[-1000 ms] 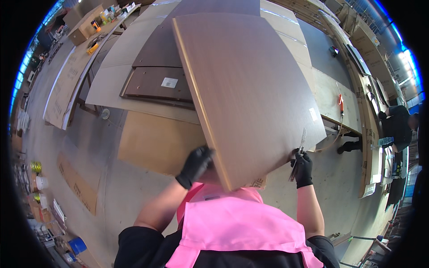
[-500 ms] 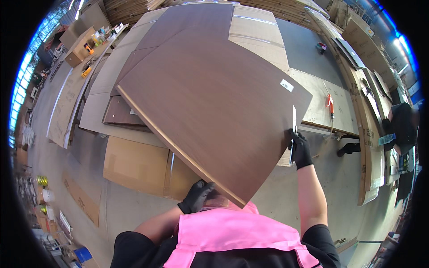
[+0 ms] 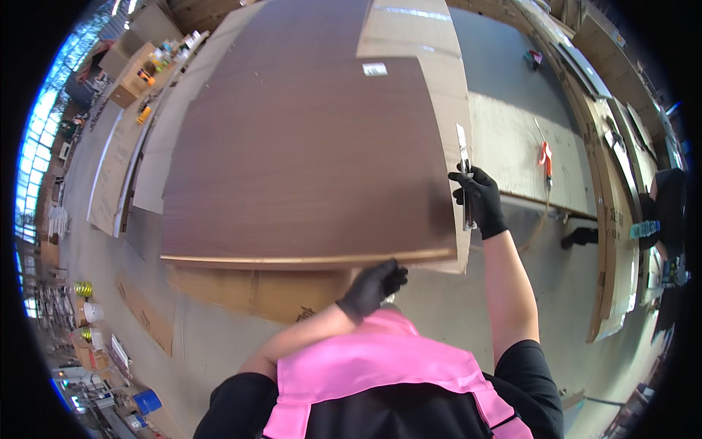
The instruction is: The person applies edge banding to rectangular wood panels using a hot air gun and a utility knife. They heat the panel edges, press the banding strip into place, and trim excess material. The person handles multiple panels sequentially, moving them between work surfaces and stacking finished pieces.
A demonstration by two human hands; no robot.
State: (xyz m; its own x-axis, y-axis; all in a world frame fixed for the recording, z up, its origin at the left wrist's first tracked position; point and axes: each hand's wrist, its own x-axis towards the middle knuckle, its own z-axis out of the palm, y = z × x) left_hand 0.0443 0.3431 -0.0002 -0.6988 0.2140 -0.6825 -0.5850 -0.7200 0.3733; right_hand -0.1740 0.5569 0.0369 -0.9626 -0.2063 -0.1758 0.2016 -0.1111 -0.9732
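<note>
A large dark brown panel (image 3: 307,168) lies squared up in front of me, its pale wood-coloured edge (image 3: 307,258) facing my body. A small white label (image 3: 374,69) sticks near its far right corner. At the front edge, toward the right, my left hand (image 3: 371,289) in a black glove has its fingers stretched out and touches or nearly touches the edge. Beside the panel's right side, my black-gloved right hand (image 3: 480,199) is closed around a narrow silvery metal strip (image 3: 462,146) held upright; its exact kind is unclear.
Brown cardboard (image 3: 248,289) lies under the panel, and more cardboard (image 3: 413,36) shows behind. An orange-red handled tool (image 3: 545,161) with a hose rests on the pale board at right. Long packed boards (image 3: 610,219) run along the right, near another person (image 3: 665,208). A workbench (image 3: 110,183) stands left.
The panel has turned counterclockwise, bringing its pale edge level in front of me. My left hand has moved right and up, loosening from the edge. My right hand rose slightly with the metal strip.
</note>
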